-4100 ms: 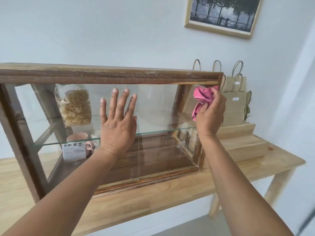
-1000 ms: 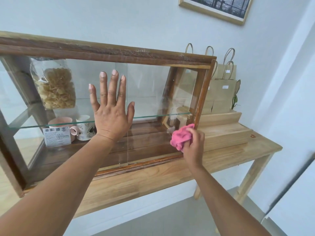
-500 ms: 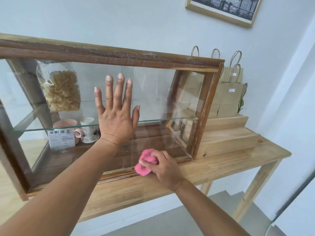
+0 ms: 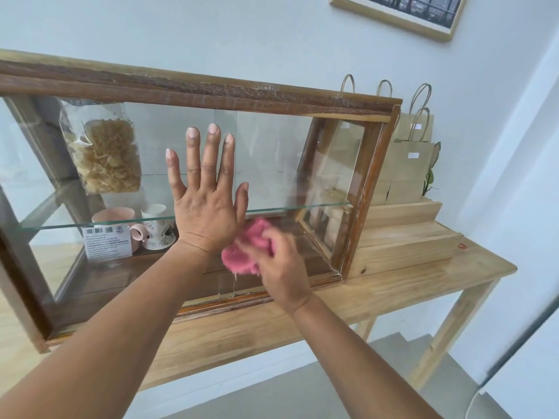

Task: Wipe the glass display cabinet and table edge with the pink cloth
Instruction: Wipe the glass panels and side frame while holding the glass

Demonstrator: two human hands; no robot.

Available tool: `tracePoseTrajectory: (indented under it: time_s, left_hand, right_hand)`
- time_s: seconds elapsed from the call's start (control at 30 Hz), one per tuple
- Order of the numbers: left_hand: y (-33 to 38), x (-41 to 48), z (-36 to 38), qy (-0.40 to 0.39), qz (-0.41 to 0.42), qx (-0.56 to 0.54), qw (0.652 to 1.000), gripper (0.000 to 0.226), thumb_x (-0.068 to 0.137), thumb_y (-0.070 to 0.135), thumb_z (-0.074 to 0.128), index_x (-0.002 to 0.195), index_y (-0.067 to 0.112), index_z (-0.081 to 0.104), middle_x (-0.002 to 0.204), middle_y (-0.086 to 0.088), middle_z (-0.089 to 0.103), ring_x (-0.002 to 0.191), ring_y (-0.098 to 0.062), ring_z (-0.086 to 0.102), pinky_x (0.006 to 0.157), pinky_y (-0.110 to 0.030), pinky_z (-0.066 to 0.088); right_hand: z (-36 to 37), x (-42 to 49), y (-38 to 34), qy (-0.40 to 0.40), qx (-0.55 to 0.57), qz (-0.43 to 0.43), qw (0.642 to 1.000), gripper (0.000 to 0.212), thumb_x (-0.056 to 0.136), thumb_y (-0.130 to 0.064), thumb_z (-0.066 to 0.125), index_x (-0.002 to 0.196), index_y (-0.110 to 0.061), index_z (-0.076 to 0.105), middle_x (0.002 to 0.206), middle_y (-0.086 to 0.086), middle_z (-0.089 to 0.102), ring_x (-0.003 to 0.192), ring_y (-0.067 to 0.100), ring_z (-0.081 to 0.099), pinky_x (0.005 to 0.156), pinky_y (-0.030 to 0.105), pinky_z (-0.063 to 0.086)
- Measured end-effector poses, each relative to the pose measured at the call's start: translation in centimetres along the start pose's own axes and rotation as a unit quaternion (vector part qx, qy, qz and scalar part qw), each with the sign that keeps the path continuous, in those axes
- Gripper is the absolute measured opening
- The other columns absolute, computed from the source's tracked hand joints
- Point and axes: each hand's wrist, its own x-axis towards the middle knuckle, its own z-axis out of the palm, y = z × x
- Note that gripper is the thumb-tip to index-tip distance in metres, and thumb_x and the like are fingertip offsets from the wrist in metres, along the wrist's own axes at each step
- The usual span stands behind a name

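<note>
A wood-framed glass display cabinet [image 4: 272, 95] stands on a light wooden table [image 4: 423, 282]. My left hand [image 4: 205, 201] lies flat on the front glass, fingers spread upward. My right hand [image 4: 281, 267] grips a crumpled pink cloth [image 4: 245, 252] and presses it against the lower part of the glass, just right of my left wrist. The right hand and cloth are blurred. Water runs down the glass below the cloth. The table's front edge [image 4: 257, 352] runs below both forearms.
Inside the cabinet are a bag of dried snacks [image 4: 106, 152], pink and white cups [image 4: 151, 228] and a label card [image 4: 107, 246]. Stepped wooden risers [image 4: 402, 237] with brown paper bags [image 4: 411, 158] stand at the right. A framed picture [image 4: 402, 10] hangs above.
My right hand with the cloth went from the cabinet's upper right corner down its right side, then left along the bottom, and now slightly up the glass. My left hand stayed flat.
</note>
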Motion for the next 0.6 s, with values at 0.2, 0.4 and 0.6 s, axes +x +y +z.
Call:
tracePoseTrajectory:
  time_s: [0.2,0.4,0.6]
  left_hand:
    - [-0.1,0.0,-0.2,-0.012,0.003,-0.004,1.0,0.071,0.105,0.044,0.035,0.164,0.015,0.008,0.17,-0.012,0.009,0.154,-0.036,0.001,0.121,-0.052,-0.011]
    - [-0.2,0.0,0.1,-0.008,-0.004,0.004,1.0,0.071,0.105,0.046,0.029,0.164,0.015,0.005,0.17,-0.007,0.001,0.154,-0.025,-0.026,0.122,-0.049,-0.017]
    - [-0.1,0.0,0.1,-0.001,0.003,-0.007,1.0,0.071,0.105,0.044,0.033,0.164,0.015,0.006,0.17,-0.009,0.003,0.154,-0.031,-0.005,0.122,-0.05,-0.016]
  right_hand:
    - [-1.7,-6.2,3.5,-0.106,-0.03,-0.06,0.992,0.026,0.087,-0.025,0.072,0.112,-0.029,0.071,0.119,-0.007,0.052,0.098,0.014,0.05,0.076,0.031,0.057]
    - [-9.8,3.9,8.7,0.276,0.024,0.214,0.937,0.037,0.085,-0.001,0.059,0.117,-0.019,0.068,0.115,-0.002,0.042,0.101,-0.008,0.047,0.084,0.009,0.048]
    - [-8.5,8.8,7.5,0.3,0.013,0.208,0.931,0.046,0.091,0.003,0.054,0.132,-0.016,0.061,0.113,0.002,0.043,0.102,0.013,0.049,0.091,0.028,0.052]
